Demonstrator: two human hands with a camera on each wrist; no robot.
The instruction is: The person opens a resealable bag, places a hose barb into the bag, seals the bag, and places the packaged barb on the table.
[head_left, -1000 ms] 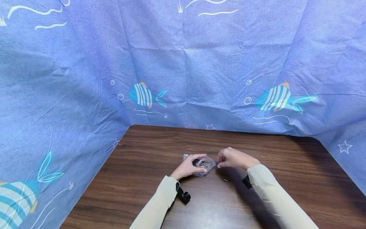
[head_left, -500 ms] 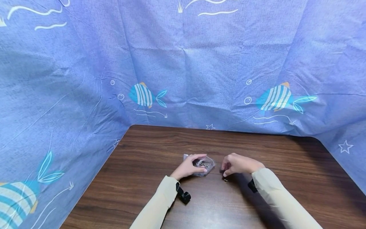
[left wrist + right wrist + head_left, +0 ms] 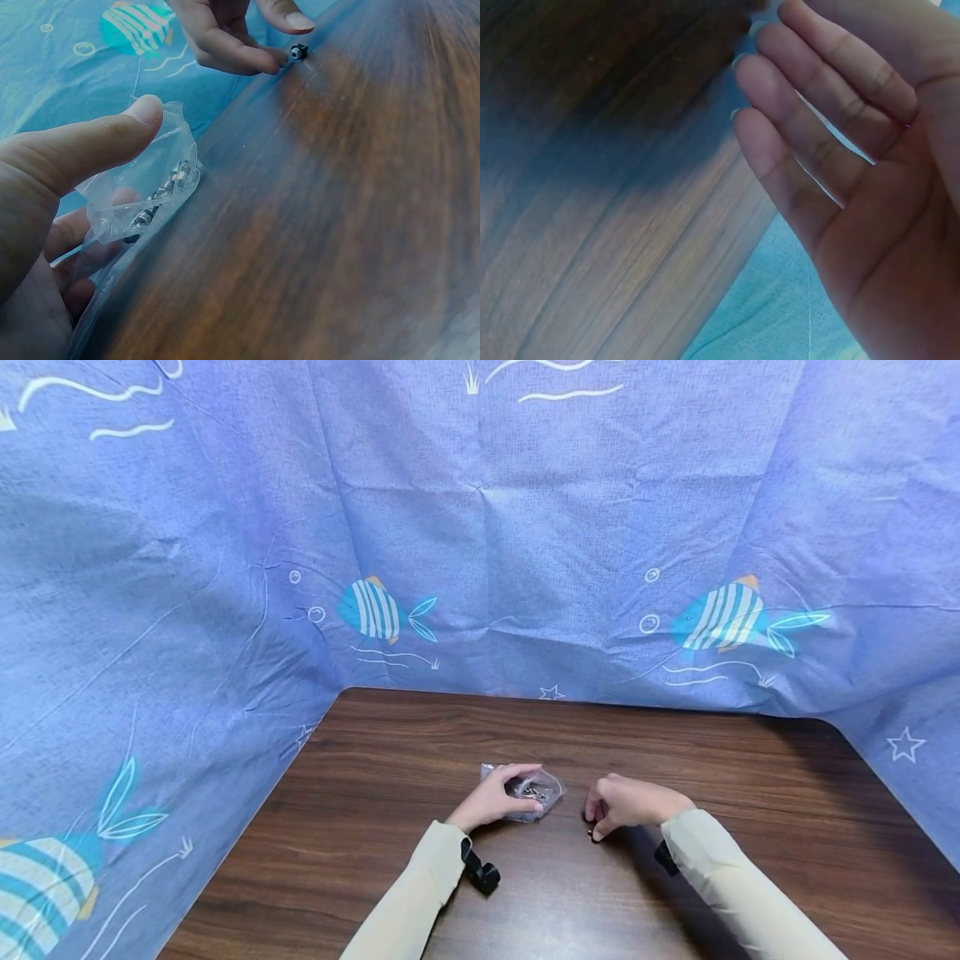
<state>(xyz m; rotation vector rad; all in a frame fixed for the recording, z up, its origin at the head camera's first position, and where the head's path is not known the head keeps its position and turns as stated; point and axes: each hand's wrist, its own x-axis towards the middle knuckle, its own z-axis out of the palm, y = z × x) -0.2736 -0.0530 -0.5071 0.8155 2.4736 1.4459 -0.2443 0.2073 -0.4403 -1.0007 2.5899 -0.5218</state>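
Observation:
My left hand [image 3: 497, 793] holds a clear plastic bag [image 3: 172, 124], with the thumb on its near side and fingers behind and under it. Several small silver and dark metal pieces [image 3: 161, 196] lie inside the bag, which rests on the table. To the right of the bag, my right hand [image 3: 628, 802] reaches down to the tabletop. One small silver and dark metal piece [image 3: 299, 52] lies at its fingertips, between the index finger and thumb, which stand apart in the left wrist view. In the right wrist view the other fingers [image 3: 821, 142] are loosely extended; that metal piece is hidden there.
The brown wood-grain table [image 3: 420, 727] spreads around both hands. A blue cloth with printed fish [image 3: 525, 543] hangs behind it and along the left side. A black strap device [image 3: 480, 868] sits on the left wrist, another [image 3: 665, 858] on the right.
My right hand has moved away from the bag, rightward and toward me, down to the loose metal piece. The left hand and the bag have stayed in place.

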